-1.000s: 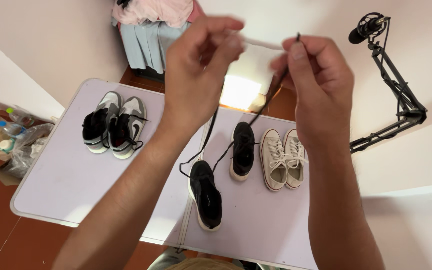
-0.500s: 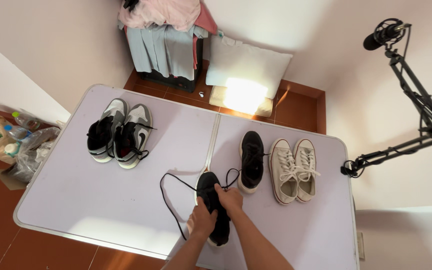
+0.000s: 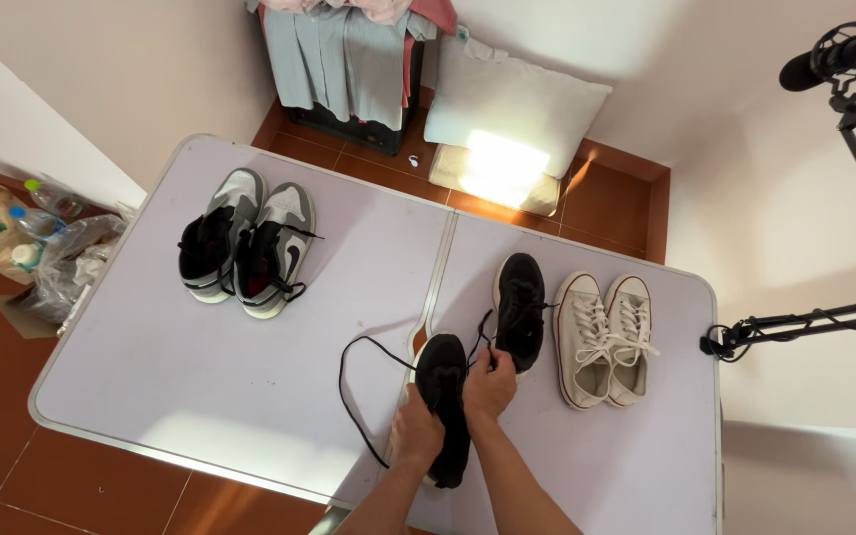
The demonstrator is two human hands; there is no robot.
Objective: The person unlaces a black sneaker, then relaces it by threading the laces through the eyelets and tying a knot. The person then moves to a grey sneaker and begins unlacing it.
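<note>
A black shoe (image 3: 445, 391) lies on the pale folding table (image 3: 250, 386) near its front edge. My left hand (image 3: 416, 436) grips the shoe's left side near the heel. My right hand (image 3: 489, 384) rests on the shoe's right side and pinches its black lace (image 3: 354, 396), which loops out to the left over the table. The matching black shoe (image 3: 521, 309) lies just behind, to the right.
A pair of white sneakers (image 3: 604, 337) sits to the right, and a grey-and-black pair (image 3: 247, 241) at the far left. A microphone arm (image 3: 844, 198) is clamped at the table's right edge. Behind are a pillow (image 3: 512, 99), hanging clothes (image 3: 349, 50) and bagged bottles (image 3: 22, 258).
A second ago both hands were raised close to the camera, pulling the lace ends up. They have come down onto the black shoe, and the lace now lies slack on the table.
</note>
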